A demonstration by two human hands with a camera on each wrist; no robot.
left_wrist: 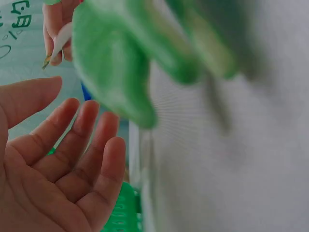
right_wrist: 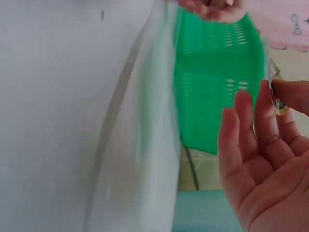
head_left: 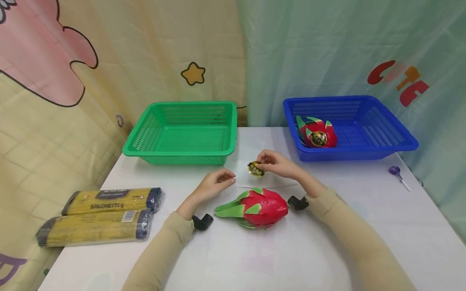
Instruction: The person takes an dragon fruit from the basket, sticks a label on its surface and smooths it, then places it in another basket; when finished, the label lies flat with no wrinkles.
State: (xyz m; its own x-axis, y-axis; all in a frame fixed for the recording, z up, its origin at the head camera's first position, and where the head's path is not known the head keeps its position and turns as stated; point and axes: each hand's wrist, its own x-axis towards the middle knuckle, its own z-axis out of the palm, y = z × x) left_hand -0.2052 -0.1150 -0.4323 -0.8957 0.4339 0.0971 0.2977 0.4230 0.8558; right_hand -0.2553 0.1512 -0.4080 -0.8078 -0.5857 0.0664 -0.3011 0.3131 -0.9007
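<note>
My right hand (head_left: 278, 163) pinches a round gold-and-black sticker (head_left: 256, 169) between thumb and fingertips, above the table behind a dragon fruit (head_left: 265, 208). In the right wrist view the sticker (right_wrist: 278, 99) is seen nearly edge-on under the thumb. The dragon fruit, red with green leaf tips, lies on its side, tips pointing left. Just behind those tips is my left hand (head_left: 215, 184), holding nothing, its fingers loosely bent. The left wrist view shows its palm (left_wrist: 53, 188) beside the blurred green leaves (left_wrist: 113, 67), apart from them.
A green basket (head_left: 182, 154) stands at the back left. The blue basket (head_left: 358, 153) at the back right holds another dragon fruit (head_left: 324, 133) bearing a similar sticker. Two spaghetti packs (head_left: 113, 201) lie at the left; a purple lollipop (head_left: 395, 170) lies at the right.
</note>
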